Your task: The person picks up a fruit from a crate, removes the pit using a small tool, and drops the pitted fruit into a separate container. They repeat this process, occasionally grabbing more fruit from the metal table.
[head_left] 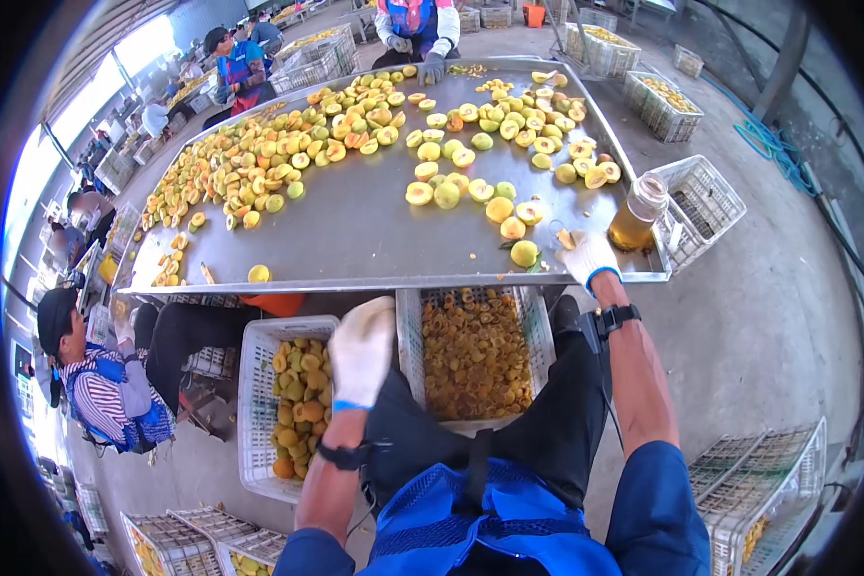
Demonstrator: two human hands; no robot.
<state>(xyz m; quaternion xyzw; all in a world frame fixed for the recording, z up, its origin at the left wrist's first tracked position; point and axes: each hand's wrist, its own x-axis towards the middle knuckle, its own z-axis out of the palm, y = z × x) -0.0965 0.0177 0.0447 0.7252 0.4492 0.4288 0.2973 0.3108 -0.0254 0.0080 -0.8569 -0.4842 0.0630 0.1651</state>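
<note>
My left hand (362, 353), in a white glove, hangs over the right edge of a white crate of whole and halved fruit (300, 413); it is blurred and its fingers are hard to make out. My right hand (587, 257), also gloved, is at the near right corner of the metal table (355, 216), its fingers closed around a small tool with a wooden handle (565, 239). Halved yellow fruit (480, 190) lies just beyond it. A jar of amber liquid (637, 213) stands right of that hand.
Between my legs sits a crate of fruit scraps (475, 355). A large heap of fruit (259, 163) covers the table's left part. A co-worker (419, 29) stands at the far edge; another person (96, 374) sits at left. Crates (696, 206) stand on the floor at right.
</note>
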